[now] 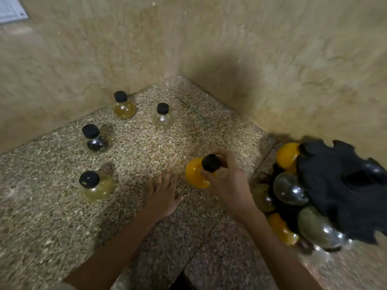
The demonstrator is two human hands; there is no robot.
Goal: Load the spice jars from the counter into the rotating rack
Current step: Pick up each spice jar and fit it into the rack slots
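I am closing my right hand point(226, 176) around the black cap point(211, 163) of the orange jar point(195, 174), fingers wrapping the stopper from above while the round belly is sitting on, or just off, the speckled counter point(62, 216); I cannot tell which. My left hand point(164, 195) is lying flat and empty on the stone just beside it, fingers spread. The jar is looking like a glass bulb with a narrow neck, so I am judging it rigid, breakable, smooth-sided and fairly heavy for its size, being full of powder. Gripping by the cap is giving purchase, though I am expecting the bulb to swing if the stopper is loose; the neck under the cap seems the safer hold. Further out, four more jars are waiting to the left: a dark one point(95, 141), a pale one point(95, 185), a yellowish one point(123, 106) and a clear one point(163, 117). To my right the black rack point(339, 195) is already carrying several jars.
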